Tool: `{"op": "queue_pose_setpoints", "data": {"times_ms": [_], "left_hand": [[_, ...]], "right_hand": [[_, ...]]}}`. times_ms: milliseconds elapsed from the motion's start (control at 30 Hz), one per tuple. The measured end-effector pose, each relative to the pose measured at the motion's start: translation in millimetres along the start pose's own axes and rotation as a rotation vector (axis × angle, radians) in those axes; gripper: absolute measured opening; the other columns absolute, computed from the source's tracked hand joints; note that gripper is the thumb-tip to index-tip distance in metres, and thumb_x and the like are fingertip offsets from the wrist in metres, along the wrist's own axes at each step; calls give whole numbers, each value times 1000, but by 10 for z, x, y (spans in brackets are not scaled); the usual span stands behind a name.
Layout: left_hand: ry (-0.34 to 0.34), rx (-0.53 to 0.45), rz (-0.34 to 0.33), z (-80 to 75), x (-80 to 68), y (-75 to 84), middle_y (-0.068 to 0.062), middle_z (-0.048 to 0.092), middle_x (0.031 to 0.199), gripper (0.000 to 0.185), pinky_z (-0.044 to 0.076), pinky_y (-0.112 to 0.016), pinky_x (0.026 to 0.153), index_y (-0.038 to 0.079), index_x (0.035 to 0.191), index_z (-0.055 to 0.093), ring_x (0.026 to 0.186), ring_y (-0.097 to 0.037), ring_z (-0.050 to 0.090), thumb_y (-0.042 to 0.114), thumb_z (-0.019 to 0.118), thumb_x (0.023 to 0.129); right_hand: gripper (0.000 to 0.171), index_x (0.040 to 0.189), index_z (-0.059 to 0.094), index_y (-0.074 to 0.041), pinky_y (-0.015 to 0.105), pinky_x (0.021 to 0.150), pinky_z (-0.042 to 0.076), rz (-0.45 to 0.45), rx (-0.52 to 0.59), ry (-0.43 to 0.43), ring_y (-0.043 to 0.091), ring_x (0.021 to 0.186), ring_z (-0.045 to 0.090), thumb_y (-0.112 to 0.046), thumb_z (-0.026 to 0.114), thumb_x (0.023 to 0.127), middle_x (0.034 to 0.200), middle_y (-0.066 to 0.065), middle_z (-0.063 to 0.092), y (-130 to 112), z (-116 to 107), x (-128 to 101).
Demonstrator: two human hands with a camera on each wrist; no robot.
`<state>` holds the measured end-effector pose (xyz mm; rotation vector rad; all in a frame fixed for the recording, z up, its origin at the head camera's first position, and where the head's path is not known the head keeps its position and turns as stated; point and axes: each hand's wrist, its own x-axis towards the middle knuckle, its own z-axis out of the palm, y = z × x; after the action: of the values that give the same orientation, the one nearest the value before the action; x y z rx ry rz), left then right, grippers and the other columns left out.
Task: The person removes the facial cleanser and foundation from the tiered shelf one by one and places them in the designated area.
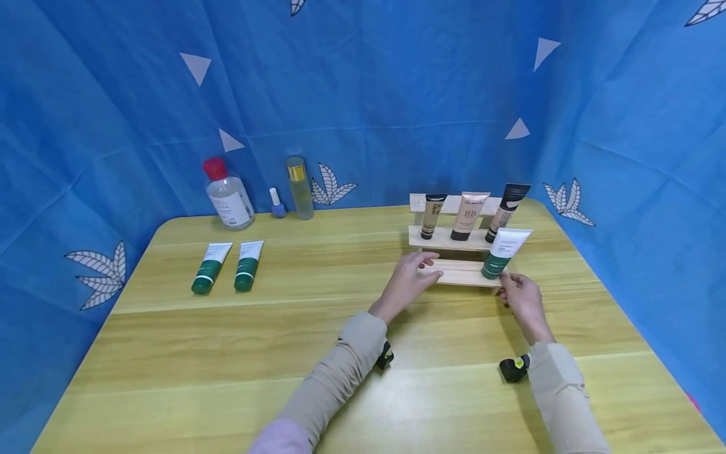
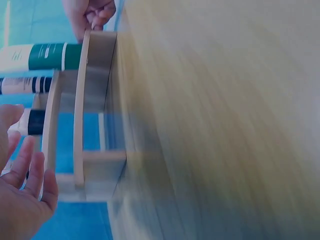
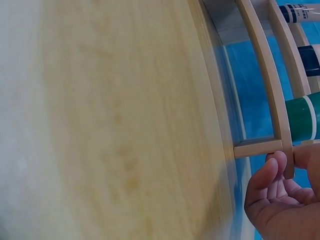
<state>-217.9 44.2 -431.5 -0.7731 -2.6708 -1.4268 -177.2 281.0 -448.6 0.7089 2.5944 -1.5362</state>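
Yellow table: both hands flank wooden rack's front edge.

A stepped rack stands far right on the counter; two tubes lie left, bottles behind them.

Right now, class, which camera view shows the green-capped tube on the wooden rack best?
Head view: the green-capped tube stands whole on the wooden rack. Left wrist shows it sideways, partly cropped; right wrist shows only its cap.
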Motion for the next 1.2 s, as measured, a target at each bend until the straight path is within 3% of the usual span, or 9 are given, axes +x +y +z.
{"op": "queue_pose_setpoints", "data": {"times_ms": [233,367,633,833,1200], "left_hand": [[-12,-35,4,236,102,120,-7,65,107,36,42,-24,92,7,123,61,100,-16,57,21,66,90],[-21,-70,-20,348,137,178,-7,63,105,36,44,-17,83,8,123,61,97,-15,58,21,67,90],[-57,-166,-88,529,195,254,-4,60,106,37,46,-16,82,9,125,60,96,-12,57,23,66,90],[-71,-154,-97,618,271,300,-6,61,115,42,45,-18,89,9,129,56,104,-13,57,24,65,91],[-107,-108,-150,709,436,404,-2,60,125,46,45,-20,91,11,130,55,111,-12,57,31,65,90]], "right_hand": [[60,138,39,8,17,64,48,14,-7,2,8,77,51,-40,31,102,103,11,55,4,4,2],[60,138,39,8,17,62,47,12,-9,6,8,76,51,-40,31,102,101,10,55,7,1,-5],[61,137,40,9,18,63,48,-1,-2,1,8,75,52,-40,32,102,99,9,56,35,1,-29],[61,136,40,9,18,64,49,-20,9,-6,7,75,52,-40,33,102,99,9,56,21,-9,-33],[63,137,40,10,18,65,49,-31,11,-9,5,76,52,-42,31,101,103,12,56,9,-19,-13]]}}
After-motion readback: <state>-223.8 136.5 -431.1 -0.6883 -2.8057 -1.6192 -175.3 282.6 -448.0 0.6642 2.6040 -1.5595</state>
